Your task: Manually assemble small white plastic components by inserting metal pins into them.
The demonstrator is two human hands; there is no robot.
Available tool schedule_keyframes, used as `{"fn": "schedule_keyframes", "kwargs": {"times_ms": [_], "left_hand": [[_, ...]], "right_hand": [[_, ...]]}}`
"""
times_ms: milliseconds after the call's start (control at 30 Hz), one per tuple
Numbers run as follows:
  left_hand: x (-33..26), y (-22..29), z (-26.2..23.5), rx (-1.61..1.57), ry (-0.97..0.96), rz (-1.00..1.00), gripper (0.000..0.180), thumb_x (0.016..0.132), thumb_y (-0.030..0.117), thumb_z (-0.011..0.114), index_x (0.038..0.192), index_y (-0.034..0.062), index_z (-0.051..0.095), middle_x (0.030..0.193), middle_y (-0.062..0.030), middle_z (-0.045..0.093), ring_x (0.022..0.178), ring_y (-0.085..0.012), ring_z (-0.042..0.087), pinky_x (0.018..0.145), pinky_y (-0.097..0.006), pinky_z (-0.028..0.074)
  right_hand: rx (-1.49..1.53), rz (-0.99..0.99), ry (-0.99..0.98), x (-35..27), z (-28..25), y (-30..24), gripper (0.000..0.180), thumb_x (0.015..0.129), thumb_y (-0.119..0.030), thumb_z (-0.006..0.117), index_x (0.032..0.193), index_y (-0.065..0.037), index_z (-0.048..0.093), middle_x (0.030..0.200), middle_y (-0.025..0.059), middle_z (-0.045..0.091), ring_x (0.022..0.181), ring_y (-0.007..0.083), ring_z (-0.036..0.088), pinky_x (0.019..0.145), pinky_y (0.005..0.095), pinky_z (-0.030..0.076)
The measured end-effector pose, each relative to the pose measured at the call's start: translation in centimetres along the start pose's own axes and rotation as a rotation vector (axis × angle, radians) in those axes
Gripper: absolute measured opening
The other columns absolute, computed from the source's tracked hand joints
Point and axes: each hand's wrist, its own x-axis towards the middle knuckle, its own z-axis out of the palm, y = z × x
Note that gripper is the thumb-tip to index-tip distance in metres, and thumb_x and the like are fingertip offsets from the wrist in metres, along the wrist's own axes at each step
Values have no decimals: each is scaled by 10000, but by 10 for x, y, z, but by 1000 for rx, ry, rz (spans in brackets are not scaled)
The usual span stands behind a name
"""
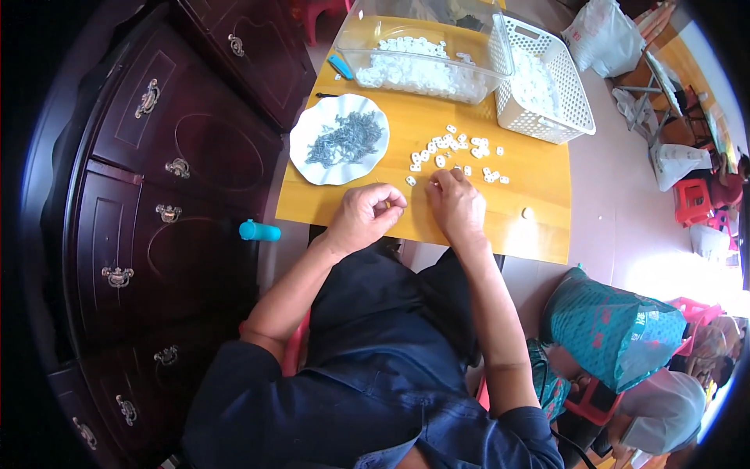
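Note:
My left hand [367, 213] is at the table's near edge, thumb and fingers curled together in a pinch. Whatever may be between its fingertips is too small to name. To its right, my right hand [458, 205] reaches over the tabletop with bent fingers pressed together; their tips are partly hidden. Just beyond it lie several small white plastic pieces with dark holes [441, 144], scattered loosely. Beyond my left hand, a white scalloped dish [301, 131] holds a heap of thin grey metal nails or screws [344, 139].
A clear plastic bin [500, 47] and a white perforated basket [578, 117], both with white pieces, stand at the far side of the yellow table [539, 168]. A turquoise cutter [340, 66] lies beside the bin. Dark drawers [211, 156] border the left; a teal bag [609, 328] stands right.

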Motion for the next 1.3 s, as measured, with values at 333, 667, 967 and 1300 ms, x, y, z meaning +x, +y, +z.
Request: {"fn": "schedule_keyframes", "kwargs": {"times_ms": [333, 667, 967, 1300], "left_hand": [[-29, 22, 7, -7, -15, 30, 62, 892, -53, 662, 928, -2, 660, 752, 35, 615, 632, -16, 530, 579, -212, 448], [-63, 51, 22, 36, 41, 203, 64, 870, 10, 680, 929, 1, 657, 793, -71, 704, 631, -123, 660, 599, -284, 524], [-87, 72, 7, 40, 194, 334, 117, 879, -10, 667, 993, -2, 640, 828, -101, 700, 697, -168, 707, 628, -300, 555], [-98, 79, 6, 39, 232, 407, 204, 901, -15, 686, 1097, 10, 634, 816, -13, 646, 629, -33, 555, 563, -219, 457]], "right_hand": [[199, -69, 81, -25, 1, 5, 161, 957, -207, 644, 1039, -70, 628, 923, 157, 697, 819, 339, 712, 722, 460, 561], [1391, 290, -176, -99, -31, -19, 97, 999, -159, 659, 1025, -73, 622, 812, -23, 608, 657, 75, 526, 605, 224, 408], [1558, 252, -196, -124, -50, -62, 110, 989, -187, 706, 1016, -109, 632, 890, -15, 684, 746, 74, 620, 685, 215, 487], [1773, 332, -267, -143, -40, -65, 93, 1022, -217, 656, 1053, -138, 616, 934, -37, 632, 806, 78, 588, 711, 238, 488]]}}
